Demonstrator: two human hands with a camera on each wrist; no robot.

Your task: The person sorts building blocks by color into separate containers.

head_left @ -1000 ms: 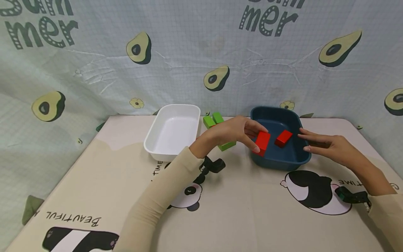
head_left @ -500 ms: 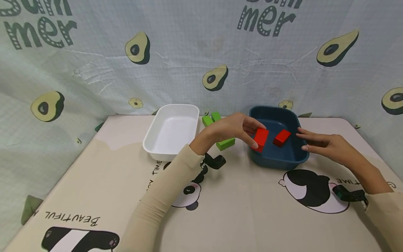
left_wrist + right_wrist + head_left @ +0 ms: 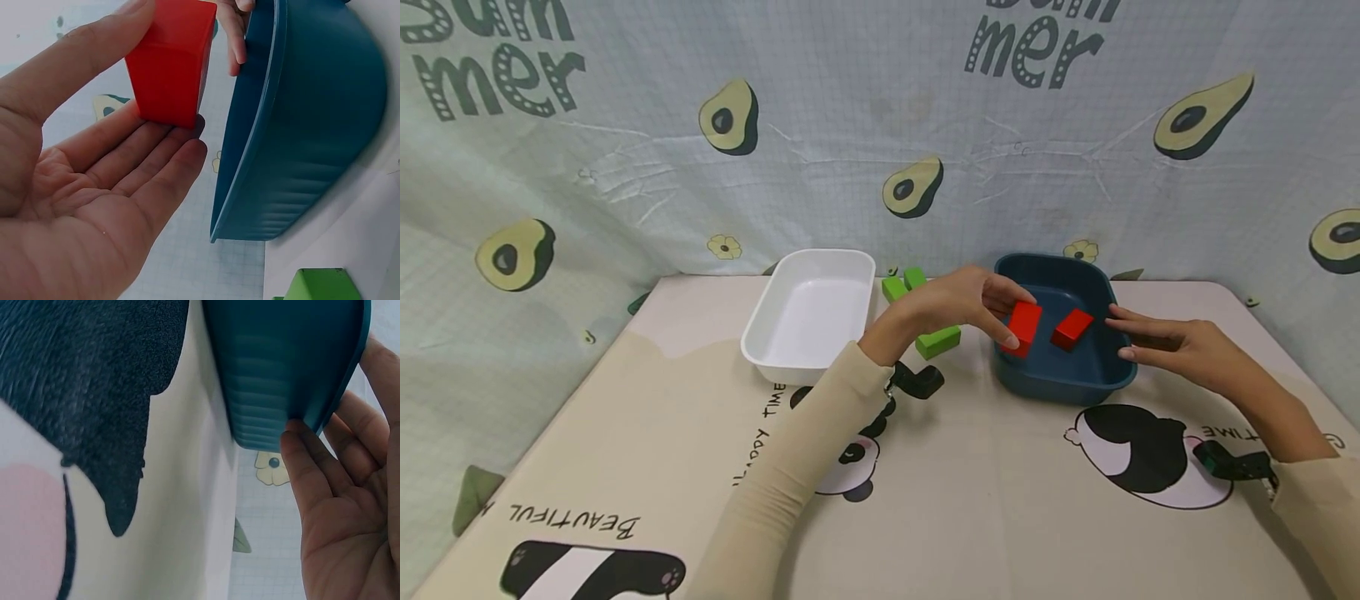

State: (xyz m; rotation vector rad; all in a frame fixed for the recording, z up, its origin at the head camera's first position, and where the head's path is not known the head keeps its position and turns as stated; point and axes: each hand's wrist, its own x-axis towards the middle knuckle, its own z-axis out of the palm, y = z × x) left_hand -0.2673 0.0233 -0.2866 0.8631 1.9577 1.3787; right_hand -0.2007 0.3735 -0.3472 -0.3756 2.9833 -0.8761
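Observation:
My left hand (image 3: 958, 302) pinches a red block (image 3: 1024, 328) between thumb and fingers, above the left rim of a blue bin (image 3: 1060, 388). In the left wrist view the held block (image 3: 170, 65) is tilted and apart from the bin wall. A second red block (image 3: 1072, 328) lies on the bin's floor. My right hand (image 3: 1183, 343) is at the bin's right side, its fingers fairly straight and touching the rim and outer wall. The right wrist view shows those fingertips (image 3: 292, 434) against the wall.
Several green blocks (image 3: 938, 342) lie between the bins, partly hidden by the left hand and wrist. A white bin (image 3: 812, 321) stands to the left. Behind the table (image 3: 1000, 500) hangs a printed cloth (image 3: 820, 125).
The left hand, with the red block, has risen very slightly over the blue bin's left rim. The right hand stays at the bin's side. The view has shifted a little.

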